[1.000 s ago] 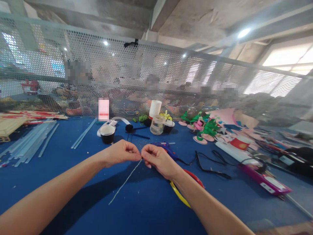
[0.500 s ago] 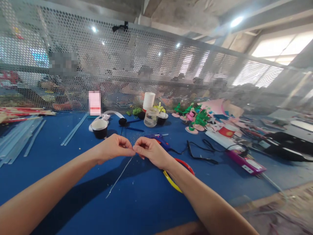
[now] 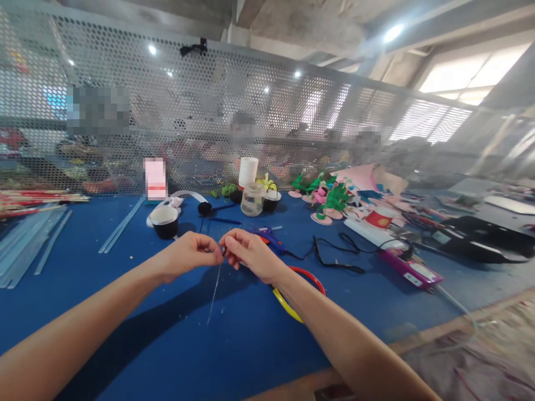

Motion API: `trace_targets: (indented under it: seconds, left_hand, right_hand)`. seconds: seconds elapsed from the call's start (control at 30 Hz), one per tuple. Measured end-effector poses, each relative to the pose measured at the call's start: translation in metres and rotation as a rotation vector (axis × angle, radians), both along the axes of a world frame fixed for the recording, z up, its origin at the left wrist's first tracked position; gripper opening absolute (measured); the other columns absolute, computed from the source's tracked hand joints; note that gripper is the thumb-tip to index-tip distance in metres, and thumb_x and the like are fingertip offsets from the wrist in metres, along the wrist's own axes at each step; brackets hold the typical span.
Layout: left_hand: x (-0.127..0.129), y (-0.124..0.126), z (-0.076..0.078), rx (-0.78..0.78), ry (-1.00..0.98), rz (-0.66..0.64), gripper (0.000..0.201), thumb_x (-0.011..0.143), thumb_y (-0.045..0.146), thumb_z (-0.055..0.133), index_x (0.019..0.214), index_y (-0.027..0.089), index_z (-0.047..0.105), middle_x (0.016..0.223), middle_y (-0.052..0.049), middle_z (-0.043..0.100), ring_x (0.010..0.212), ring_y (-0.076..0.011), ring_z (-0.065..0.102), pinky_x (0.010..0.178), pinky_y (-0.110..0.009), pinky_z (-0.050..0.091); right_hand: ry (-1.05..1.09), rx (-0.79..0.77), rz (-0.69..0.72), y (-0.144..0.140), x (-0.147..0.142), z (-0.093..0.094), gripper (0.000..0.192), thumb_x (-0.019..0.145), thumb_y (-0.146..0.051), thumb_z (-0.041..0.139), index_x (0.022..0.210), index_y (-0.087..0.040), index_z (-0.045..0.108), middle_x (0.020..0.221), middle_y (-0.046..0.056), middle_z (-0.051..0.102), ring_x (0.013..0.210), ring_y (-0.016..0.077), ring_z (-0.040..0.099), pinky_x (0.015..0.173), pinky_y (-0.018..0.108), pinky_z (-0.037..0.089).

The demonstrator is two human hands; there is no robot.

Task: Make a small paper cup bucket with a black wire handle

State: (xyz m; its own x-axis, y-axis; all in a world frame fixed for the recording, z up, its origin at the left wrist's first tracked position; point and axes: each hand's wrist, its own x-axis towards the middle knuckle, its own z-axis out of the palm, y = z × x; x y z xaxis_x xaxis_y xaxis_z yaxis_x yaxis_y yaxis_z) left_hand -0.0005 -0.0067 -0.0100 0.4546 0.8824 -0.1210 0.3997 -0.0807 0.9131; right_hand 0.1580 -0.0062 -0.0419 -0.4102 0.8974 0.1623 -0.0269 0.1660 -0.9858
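Observation:
My left hand [image 3: 194,253] is closed in a pinch, with its fingertips close against those of my right hand [image 3: 246,253] above the blue table. From the left fingertips hangs a thin whitish strand [image 3: 214,292], its lower end loose. A small dark piece [image 3: 224,252] shows between the two hands; its kind is too small to tell. My right hand has thumb and fingers curled together around something mostly hidden. Just behind the right hand lies a blue glue gun [image 3: 273,244]. Red and yellow curved handles [image 3: 288,306] of a tool stick out beneath my right forearm.
A black-and-white paper cup [image 3: 164,224], a clear jar [image 3: 252,200] and stacked white cups [image 3: 248,171] stand behind. Green craft plants [image 3: 334,197] and a purple power strip [image 3: 412,268] are at right. Translucent strips [image 3: 31,245] lie left. A perforated metal screen [image 3: 200,100] borders the back.
The fingertips have parted slightly, and a small dark piece now shows between them. The strand hangs more steeply than before. The whole view has shifted a little.

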Motion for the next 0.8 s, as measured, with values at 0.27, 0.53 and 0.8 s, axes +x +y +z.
trace_targets:
  seconds: [0.27,0.53,0.8]
  left_hand:
    - [-0.003,0.008,0.001,-0.173,0.002,-0.052,0.024,0.057,0.037,0.065,0.064,0.015,0.056,0.049,0.007,0.042,0.042,-0.0034,0.025,0.041,-0.021,0.014]
    - [-0.006,0.002,-0.011,-0.211,-0.064,0.016,0.025,0.058,0.035,0.065,0.064,0.014,0.055,0.049,0.008,0.041,0.04,-0.0024,0.025,0.04,-0.022,0.012]
    - [-0.009,0.001,-0.029,-0.252,-0.151,0.041,0.028,0.055,0.035,0.067,0.062,0.013,0.052,0.049,0.008,0.039,0.039,-0.0016,0.023,0.04,-0.021,0.011]
  right_hand:
    - [0.012,0.009,0.008,0.003,0.002,-0.001,0.029,0.066,-0.043,0.058,0.066,-0.017,0.047,0.053,-0.006,0.047,0.046,0.0058,0.044,0.044,0.02,0.036]
    - [-0.09,0.037,-0.028,0.0,-0.004,-0.006,0.024,0.07,-0.038,0.054,0.064,-0.017,0.045,0.05,-0.006,0.044,0.043,0.0054,0.042,0.042,0.02,0.036]
    - [-0.226,0.025,-0.096,-0.002,-0.011,-0.015,0.019,0.074,-0.031,0.049,0.064,-0.017,0.043,0.048,-0.007,0.044,0.042,0.0057,0.042,0.042,0.019,0.036]
